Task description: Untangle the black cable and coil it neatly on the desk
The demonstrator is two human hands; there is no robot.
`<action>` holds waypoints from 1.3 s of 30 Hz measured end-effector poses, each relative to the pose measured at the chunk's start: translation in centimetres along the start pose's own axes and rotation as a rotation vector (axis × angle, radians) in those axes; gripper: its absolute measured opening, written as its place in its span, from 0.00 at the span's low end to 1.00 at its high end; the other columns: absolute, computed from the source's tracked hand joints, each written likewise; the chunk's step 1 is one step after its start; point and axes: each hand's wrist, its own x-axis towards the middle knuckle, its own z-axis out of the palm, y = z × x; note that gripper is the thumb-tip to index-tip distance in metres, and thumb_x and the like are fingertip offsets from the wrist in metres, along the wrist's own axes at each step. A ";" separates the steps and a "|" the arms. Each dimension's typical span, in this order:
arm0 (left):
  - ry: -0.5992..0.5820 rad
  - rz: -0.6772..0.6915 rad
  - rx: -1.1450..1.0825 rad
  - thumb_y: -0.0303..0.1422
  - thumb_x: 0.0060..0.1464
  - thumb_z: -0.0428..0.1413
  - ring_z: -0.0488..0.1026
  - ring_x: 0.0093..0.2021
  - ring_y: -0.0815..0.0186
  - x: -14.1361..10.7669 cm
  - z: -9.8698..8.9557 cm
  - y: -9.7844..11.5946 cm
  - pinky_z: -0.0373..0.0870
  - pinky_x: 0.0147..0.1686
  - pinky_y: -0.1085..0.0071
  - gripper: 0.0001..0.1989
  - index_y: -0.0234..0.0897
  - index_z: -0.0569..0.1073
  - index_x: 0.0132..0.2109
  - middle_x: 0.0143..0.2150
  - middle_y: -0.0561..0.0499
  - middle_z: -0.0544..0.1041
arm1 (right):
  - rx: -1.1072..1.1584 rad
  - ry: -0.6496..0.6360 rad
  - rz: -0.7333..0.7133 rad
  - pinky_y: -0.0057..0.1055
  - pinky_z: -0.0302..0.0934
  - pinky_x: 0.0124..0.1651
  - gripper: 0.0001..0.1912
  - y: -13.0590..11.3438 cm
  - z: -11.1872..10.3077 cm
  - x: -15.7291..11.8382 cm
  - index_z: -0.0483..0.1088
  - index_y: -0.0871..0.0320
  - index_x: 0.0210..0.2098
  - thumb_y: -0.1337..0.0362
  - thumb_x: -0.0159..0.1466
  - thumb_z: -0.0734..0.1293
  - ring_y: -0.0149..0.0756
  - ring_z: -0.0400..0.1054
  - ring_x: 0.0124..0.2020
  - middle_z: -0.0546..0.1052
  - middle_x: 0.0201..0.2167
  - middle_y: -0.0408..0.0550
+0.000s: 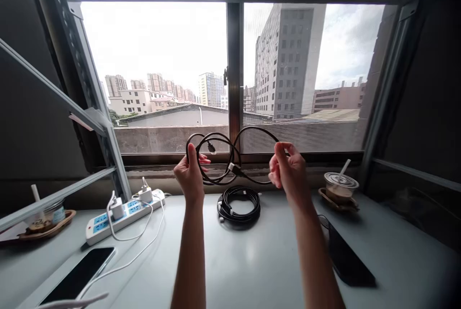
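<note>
A black cable with a plug at each visible end hangs in loose loops above the desk. My left hand is closed round the left side of the loops, thumb pointing up. One dark plug dangles inside the loops, and a plug with a light metal tip hangs at their right side. My right hand pinches the stretch of cable that arcs over to the right. Below, between my forearms, a second black cable lies coiled on the desk, its light connector ends showing.
At the left stand a white power strip with chargers and white cords, a phone, and a cup on a tray. To the right are a lidded cup with a straw and a flat black object. A window frame stands behind.
</note>
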 end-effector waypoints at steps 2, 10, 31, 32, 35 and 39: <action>-0.014 -0.040 0.024 0.50 0.50 0.54 0.63 0.12 0.72 0.7 -1.2 0.4 0.57 0.12 0.76 0.24 0.33 0.68 0.20 0.14 0.55 0.67 | -0.009 0.043 0.025 0.18 0.40 0.08 0.23 -0.6 -1.4 0.2 0.60 0.57 0.33 0.43 0.56 0.65 0.19 0.47 0.06 0.62 0.12 0.31; 0.268 -0.160 -0.057 0.39 0.56 0.50 0.51 0.08 0.76 1.9 -3.7 1.4 0.46 0.07 0.78 0.21 0.35 0.63 0.18 0.09 0.59 0.57 | 0.206 0.214 0.093 0.17 0.35 0.09 0.21 -1.9 -5.4 0.5 0.64 0.58 0.29 0.48 0.51 0.71 0.17 0.42 0.09 0.57 0.13 0.31; -0.713 -0.038 0.448 0.38 0.48 0.61 0.71 0.51 0.56 -1.5 -1.8 3.1 0.70 0.47 0.64 0.41 0.45 0.53 0.66 0.59 0.41 0.68 | -0.278 -0.224 -0.248 0.20 0.45 0.13 0.22 -3.9 -4.4 -2.3 0.75 0.58 0.31 0.51 0.66 0.57 0.20 0.49 0.09 0.59 0.10 0.36; -0.766 0.028 0.415 0.38 0.49 0.60 0.65 0.58 0.56 -1.6 -1.6 2.8 0.64 0.54 0.62 0.40 0.46 0.52 0.66 0.61 0.43 0.65 | -0.299 -0.243 -0.289 0.20 0.47 0.14 0.20 -4.0 -4.3 -2.5 0.75 0.57 0.29 0.53 0.66 0.59 0.19 0.49 0.09 0.58 0.09 0.35; -0.863 0.130 0.335 0.36 0.52 0.57 0.52 0.66 0.59 -1.5 -1.1 1.9 0.47 0.63 0.57 0.40 0.48 0.46 0.67 0.63 0.46 0.63 | -0.280 -0.253 -0.435 0.20 0.46 0.14 0.17 -4.0 -3.9 -2.8 0.76 0.56 0.25 0.56 0.64 0.63 0.19 0.49 0.09 0.59 0.07 0.36; -0.918 0.136 0.288 0.35 0.52 0.58 0.55 0.65 0.59 -1.7 -0.5 1.2 0.45 0.63 0.55 0.42 0.45 0.44 0.68 0.57 0.45 0.70 | -0.143 -0.203 -0.568 0.23 0.45 0.12 0.23 -3.9 -3.4 -2.9 0.76 0.56 0.23 0.51 0.65 0.60 0.21 0.50 0.07 0.65 0.07 0.39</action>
